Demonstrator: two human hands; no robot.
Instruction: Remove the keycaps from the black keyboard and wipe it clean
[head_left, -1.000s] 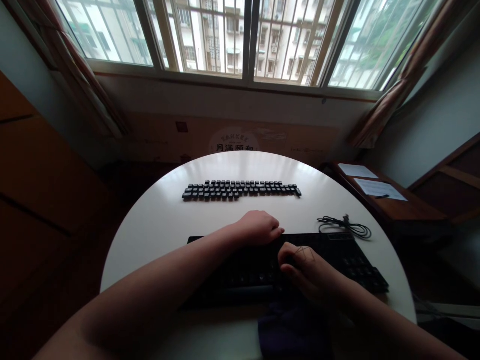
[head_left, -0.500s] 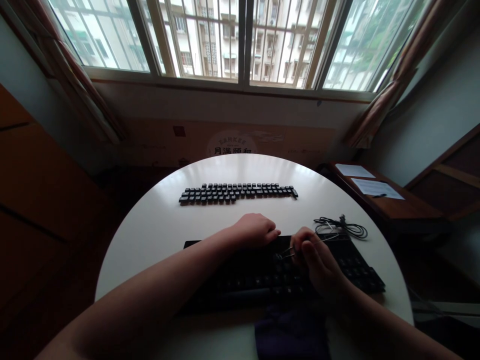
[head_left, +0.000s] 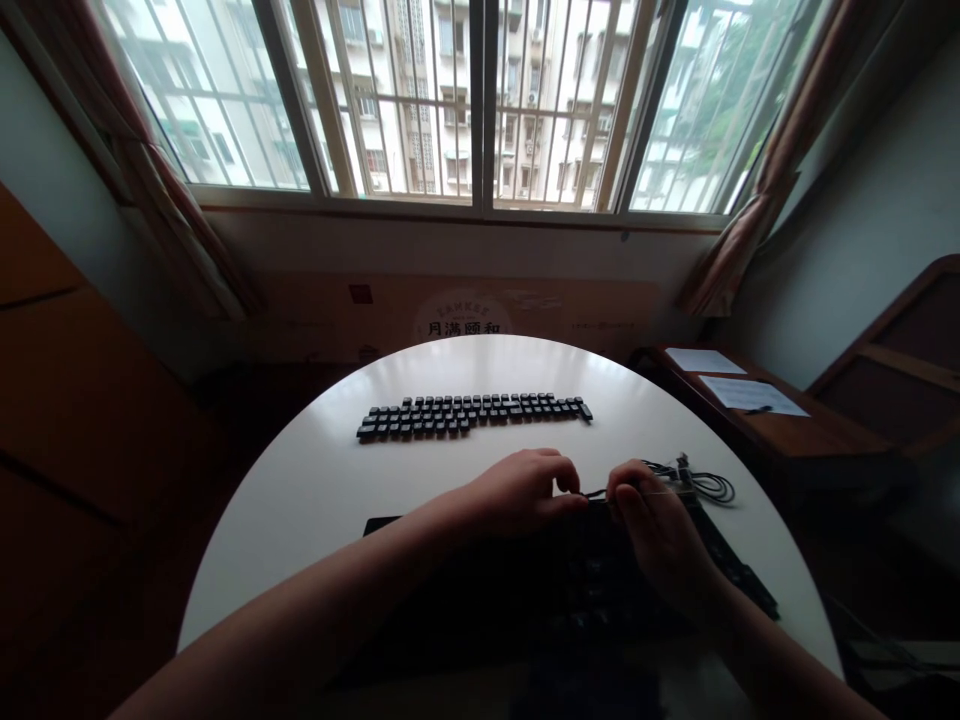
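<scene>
A black keyboard (head_left: 724, 565) lies across the near side of the round white table (head_left: 300, 500). My right hand (head_left: 660, 535) is over the keyboard's back edge, fingers closed on a thin wire tool (head_left: 596, 492) that points left. My left hand (head_left: 517, 492) meets the tool's tip, its fingers pinched together there. What the fingers pinch is too small and dark to make out. Several rows of loose black keycaps (head_left: 469, 412) are laid out farther back on the table.
A coiled black cable (head_left: 701, 485) lies just right of my right hand. A low wooden side table (head_left: 817, 440) with papers (head_left: 750, 395) stands to the right. Behind the table are a cardboard box (head_left: 461, 315) and the barred window (head_left: 480, 100).
My right hand rose from the keyboard's middle to its back edge with the wire tool. My left hand closed its fingers onto the tool's tip. The view tilted upward slightly.
</scene>
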